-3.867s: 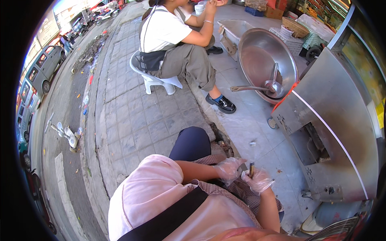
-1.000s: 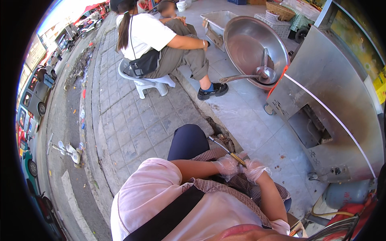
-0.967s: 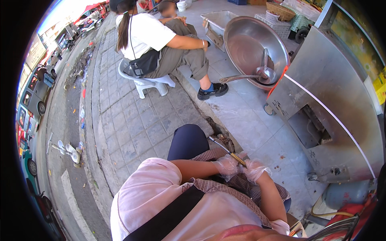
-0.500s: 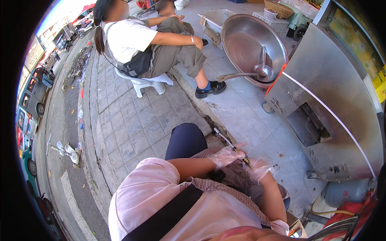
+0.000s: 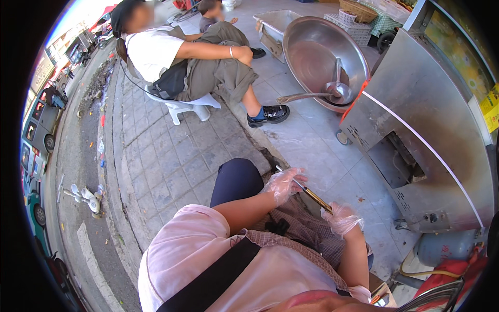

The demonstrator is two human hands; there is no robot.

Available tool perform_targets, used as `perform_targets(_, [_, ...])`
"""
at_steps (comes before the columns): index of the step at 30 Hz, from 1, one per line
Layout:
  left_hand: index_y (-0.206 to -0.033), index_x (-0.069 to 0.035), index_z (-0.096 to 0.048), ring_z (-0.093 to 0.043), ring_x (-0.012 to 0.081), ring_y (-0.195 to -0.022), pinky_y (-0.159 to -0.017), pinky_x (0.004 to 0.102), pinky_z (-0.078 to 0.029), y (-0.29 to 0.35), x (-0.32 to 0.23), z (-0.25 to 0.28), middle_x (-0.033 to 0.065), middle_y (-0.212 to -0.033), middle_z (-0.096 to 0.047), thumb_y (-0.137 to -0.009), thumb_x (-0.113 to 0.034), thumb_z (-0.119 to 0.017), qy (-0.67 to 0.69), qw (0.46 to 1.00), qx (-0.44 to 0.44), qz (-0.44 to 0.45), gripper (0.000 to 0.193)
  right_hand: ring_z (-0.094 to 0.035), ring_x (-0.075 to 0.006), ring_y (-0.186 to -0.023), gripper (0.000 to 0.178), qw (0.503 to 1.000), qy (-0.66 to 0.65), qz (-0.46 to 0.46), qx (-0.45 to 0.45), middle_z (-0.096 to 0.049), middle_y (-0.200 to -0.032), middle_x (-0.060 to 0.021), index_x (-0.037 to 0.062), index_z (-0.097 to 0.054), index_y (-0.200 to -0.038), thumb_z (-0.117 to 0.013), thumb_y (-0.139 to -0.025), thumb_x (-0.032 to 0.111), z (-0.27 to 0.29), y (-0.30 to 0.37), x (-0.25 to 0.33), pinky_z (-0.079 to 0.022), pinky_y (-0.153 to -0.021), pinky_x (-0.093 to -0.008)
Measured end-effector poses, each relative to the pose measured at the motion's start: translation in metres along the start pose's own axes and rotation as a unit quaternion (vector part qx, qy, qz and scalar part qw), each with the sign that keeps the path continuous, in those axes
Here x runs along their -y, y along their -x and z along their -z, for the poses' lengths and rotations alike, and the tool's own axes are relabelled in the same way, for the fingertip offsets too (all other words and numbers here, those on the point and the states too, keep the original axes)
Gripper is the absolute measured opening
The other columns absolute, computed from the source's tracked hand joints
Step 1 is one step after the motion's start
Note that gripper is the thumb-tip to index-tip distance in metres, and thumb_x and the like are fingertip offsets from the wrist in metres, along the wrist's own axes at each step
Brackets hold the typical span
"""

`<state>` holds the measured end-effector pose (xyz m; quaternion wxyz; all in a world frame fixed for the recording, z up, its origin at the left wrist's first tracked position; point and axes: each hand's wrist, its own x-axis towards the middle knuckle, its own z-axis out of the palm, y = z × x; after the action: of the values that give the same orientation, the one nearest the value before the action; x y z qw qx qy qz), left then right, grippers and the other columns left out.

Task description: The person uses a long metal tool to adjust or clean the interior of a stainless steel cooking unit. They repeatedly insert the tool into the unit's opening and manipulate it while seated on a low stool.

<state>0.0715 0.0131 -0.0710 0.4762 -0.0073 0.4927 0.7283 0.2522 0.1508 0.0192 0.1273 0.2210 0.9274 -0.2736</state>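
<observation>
A slim rod (image 5: 314, 196), silver toward one end and gold and dark toward the other, slants between my two hands above my lap. My left hand (image 5: 284, 186), in a thin transparent plastic glove, is closed around its silver part, with the tip showing just beyond the fingers. Gloved in the same way, my right hand (image 5: 343, 219) grips the opposite, darker end. Below them lies a checked brown apron (image 5: 304, 229) over my knees. What kind of tool the rod is, I cannot make out.
A steel cabinet (image 5: 416, 135) with a square opening stands at right, a gas cylinder (image 5: 447, 249) by its foot. Behind is a large metal basin (image 5: 312, 57) holding a ladle (image 5: 338, 91). Someone sits on a white stool (image 5: 192, 108); a small scooter (image 5: 86, 197) stands at left.
My hands have moved apart, the left to the upper left and the right slightly to the right, so more of the rod's gold part shows between them.
</observation>
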Motion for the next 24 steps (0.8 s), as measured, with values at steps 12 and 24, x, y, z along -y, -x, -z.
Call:
perform_targets(12, [-0.123, -0.003, -0.052, -0.061, 0.0200, -0.079, -0.075, 0.0325, -0.050, 0.001, 0.009, -0.002, 0.0130, -0.100, -0.063, -0.094, -0.038, -0.054, 0.034, 0.996, 0.074, 0.041, 0.045, -0.056, -0.0347, -0.061, 0.023, 0.978, -0.042, 0.090, -0.182, -0.057, -0.067, -0.0145, 0.0064, -0.058, -0.086, -0.065, -0.085, 0.028, 0.039, 0.041, -0.017, -0.043, -0.056, -0.0426])
perform_targets(24, [-0.125, -0.003, -0.056, -0.060, 0.0128, -0.083, -0.078, 0.0281, -0.048, -0.001, 0.048, -0.005, 0.0042, -0.096, -0.064, -0.086, -0.026, -0.066, -0.278, 0.931, 0.211, 0.109, 0.046, -0.045, -0.0067, -0.059, 0.026, 0.852, -0.458, -0.116, -0.225, -0.051, -0.064, 0.0018, 0.0052, -0.062, -0.089, -0.057, -0.095, 0.030, 0.026, 0.011, -0.035, -0.036, -0.056, -0.0237])
